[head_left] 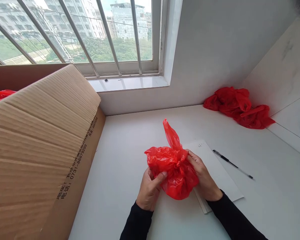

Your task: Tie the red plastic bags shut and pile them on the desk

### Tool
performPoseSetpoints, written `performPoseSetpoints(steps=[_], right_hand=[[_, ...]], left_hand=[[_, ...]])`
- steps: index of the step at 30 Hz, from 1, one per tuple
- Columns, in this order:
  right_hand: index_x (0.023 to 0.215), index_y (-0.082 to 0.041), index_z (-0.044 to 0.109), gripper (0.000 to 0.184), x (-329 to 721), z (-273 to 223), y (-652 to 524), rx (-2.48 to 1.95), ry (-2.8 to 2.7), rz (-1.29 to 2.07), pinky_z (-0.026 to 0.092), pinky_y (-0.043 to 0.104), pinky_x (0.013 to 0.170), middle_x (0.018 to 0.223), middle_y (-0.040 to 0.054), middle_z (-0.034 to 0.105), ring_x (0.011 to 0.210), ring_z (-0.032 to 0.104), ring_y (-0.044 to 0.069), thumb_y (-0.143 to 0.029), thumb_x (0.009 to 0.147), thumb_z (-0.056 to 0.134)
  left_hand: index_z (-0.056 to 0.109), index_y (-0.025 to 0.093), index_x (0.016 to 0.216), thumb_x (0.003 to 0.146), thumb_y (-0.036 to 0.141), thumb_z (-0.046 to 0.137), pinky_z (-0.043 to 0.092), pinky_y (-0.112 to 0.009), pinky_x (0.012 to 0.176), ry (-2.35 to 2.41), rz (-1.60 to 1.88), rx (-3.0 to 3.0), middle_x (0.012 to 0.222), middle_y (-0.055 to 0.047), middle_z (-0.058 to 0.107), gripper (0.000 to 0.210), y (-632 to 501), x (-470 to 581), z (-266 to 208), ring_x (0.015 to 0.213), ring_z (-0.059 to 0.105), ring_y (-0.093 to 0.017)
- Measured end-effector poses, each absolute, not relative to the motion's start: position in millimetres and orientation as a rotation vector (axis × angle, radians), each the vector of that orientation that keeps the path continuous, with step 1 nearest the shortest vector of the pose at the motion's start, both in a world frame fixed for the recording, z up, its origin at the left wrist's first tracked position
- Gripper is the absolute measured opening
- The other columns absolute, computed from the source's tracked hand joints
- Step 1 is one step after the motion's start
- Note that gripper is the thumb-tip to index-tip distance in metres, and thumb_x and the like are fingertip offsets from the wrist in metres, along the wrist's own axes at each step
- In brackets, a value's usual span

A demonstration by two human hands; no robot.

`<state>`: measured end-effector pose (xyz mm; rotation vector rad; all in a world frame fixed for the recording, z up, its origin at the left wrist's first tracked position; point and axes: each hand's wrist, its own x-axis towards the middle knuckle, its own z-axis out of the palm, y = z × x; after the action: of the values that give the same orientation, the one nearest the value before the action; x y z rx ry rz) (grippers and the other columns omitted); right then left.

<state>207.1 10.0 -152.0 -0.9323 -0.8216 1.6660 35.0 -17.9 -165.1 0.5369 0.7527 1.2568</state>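
A red plastic bag (173, 170), knotted near its middle, is held between my two hands above the white table. One twisted end of the bag sticks up and away from me. My left hand (151, 186) grips the bag's lower left side, its thumb lying on top. On the right side, my right hand (201, 171) is closed around the bag, with most of its fingers hidden behind the plastic. What the bag contains cannot be seen. Below the right hand lies a stack of white paper (223, 181), and a black pen (232, 164) rests to the right of it.
An open cardboard box (45, 140) with printed writing takes up the left side, and some red plastic (2, 95) shows inside it. More red plastic bags (240, 106) lie crumpled at the back right corner. A barred window (120, 36) is behind the white table (115, 166).
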Motion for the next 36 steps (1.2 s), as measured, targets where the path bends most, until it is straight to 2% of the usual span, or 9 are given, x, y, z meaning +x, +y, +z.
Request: performPoseSetpoints(steps=[3, 6, 11, 14, 18, 21, 26, 31, 36], right_hand=[[0.091, -0.023, 0.062, 0.022, 205.9, -152.0, 9.0, -0.933, -0.835, 1.675, 0.043, 0.025, 0.063, 0.087, 0.0007, 0.062, 0.070, 0.052, 0.014, -0.044, 0.098, 0.063], [0.091, -0.023, 0.062, 0.023, 204.2, -151.6, 8.3, -0.944, -0.861, 1.648, 0.044, 0.025, 0.064, 0.084, -0.0001, 0.061, 0.070, 0.052, 0.014, -0.045, 0.098, 0.063], [0.105, -0.025, 0.063, 0.026, 203.7, -153.2, 8.8, -1.002, -0.876, 1.564, 0.049, 0.028, 0.067, 0.103, 0.0038, 0.069, 0.080, 0.061, 0.018, -0.050, 0.097, 0.063], [0.108, -0.026, 0.063, 0.028, 205.1, -152.0, 9.0, -1.007, -0.872, 1.580, 0.052, 0.030, 0.071, 0.110, 0.0055, 0.069, 0.089, 0.065, 0.022, -0.051, 0.097, 0.061], [0.119, -0.029, 0.058, 0.030, 205.6, -146.0, 7.0, -1.004, -0.908, 1.611, 0.054, 0.033, 0.081, 0.122, 0.0059, 0.066, 0.102, 0.065, 0.024, -0.053, 0.100, 0.054], [0.130, -0.033, 0.049, 0.038, 204.0, -144.6, 4.6, -1.009, -0.996, 1.609, 0.055, 0.036, 0.088, 0.130, 0.0063, 0.061, 0.110, 0.063, 0.024, -0.057, 0.101, 0.050], [0.135, -0.033, 0.046, 0.057, 198.6, -152.5, 2.7, -1.064, -1.243, 1.435, 0.055, 0.036, 0.089, 0.128, 0.0063, 0.060, 0.104, 0.061, 0.022, -0.047, 0.088, 0.074], [0.125, -0.028, 0.059, 0.029, 197.4, -153.6, 3.6, -1.126, -1.335, 1.334, 0.053, 0.035, 0.089, 0.116, 0.0051, 0.066, 0.094, 0.062, 0.019, -0.035, 0.097, 0.061], [0.120, -0.026, 0.062, 0.024, 200.0, -153.2, 3.2, -1.043, -1.389, 1.323, 0.050, 0.032, 0.081, 0.108, 0.0035, 0.067, 0.088, 0.059, 0.019, -0.034, 0.098, 0.058]], left_hand=[[0.076, 0.014, 0.103, 0.078, 0.030, 0.085, 0.053, -0.046, 0.101, 0.818, 1.285, 0.531, 0.104, -0.014, 0.078, 0.032, -14.1, 31.7, -173.8, 0.113, 0.068, -0.036], [0.076, 0.015, 0.105, 0.081, 0.036, 0.082, 0.053, -0.046, 0.102, 0.827, 1.316, 0.454, 0.101, -0.012, 0.079, 0.032, -13.1, 29.8, -177.1, 0.112, 0.069, -0.035], [0.071, 0.017, 0.124, 0.081, 0.036, 0.081, 0.049, -0.051, 0.107, 0.709, 1.228, 0.550, 0.123, -0.017, 0.073, 0.049, -19.0, 36.7, -163.5, 0.123, 0.062, -0.039], [0.073, 0.014, 0.121, 0.074, 0.030, 0.086, 0.049, -0.052, 0.105, 0.753, 1.189, 0.670, 0.118, -0.019, 0.074, 0.051, -19.8, 38.4, -159.3, 0.121, 0.062, -0.043], [0.074, 0.015, 0.114, 0.075, 0.032, 0.086, 0.051, -0.052, 0.101, 0.877, 1.249, 0.665, 0.112, -0.016, 0.076, 0.044, -16.4, 35.5, -161.7, 0.112, 0.067, -0.040], [0.074, 0.017, 0.112, 0.076, 0.028, 0.085, 0.052, -0.050, 0.101, 0.899, 1.347, 0.613, 0.111, -0.014, 0.076, 0.039, -14.3, 33.6, -159.7, 0.114, 0.066, -0.038], [0.071, 0.021, 0.121, 0.080, 0.027, 0.081, 0.053, -0.052, 0.100, 0.821, 1.361, 0.556, 0.117, -0.013, 0.075, 0.043, -15.7, 33.4, -150.8, 0.117, 0.065, -0.038], [0.072, 0.021, 0.118, 0.076, 0.023, 0.084, 0.053, -0.051, 0.100, 0.834, 1.349, 0.590, 0.118, -0.012, 0.075, 0.044, -18.9, 35.8, -156.1, 0.117, 0.065, -0.038], [0.075, 0.020, 0.102, 0.071, 0.024, 0.088, 0.054, -0.050, 0.099, 0.917, 1.377, 0.573, 0.102, -0.008, 0.077, 0.034, -19.5, 32.4, -164.7, 0.116, 0.065, -0.037]])
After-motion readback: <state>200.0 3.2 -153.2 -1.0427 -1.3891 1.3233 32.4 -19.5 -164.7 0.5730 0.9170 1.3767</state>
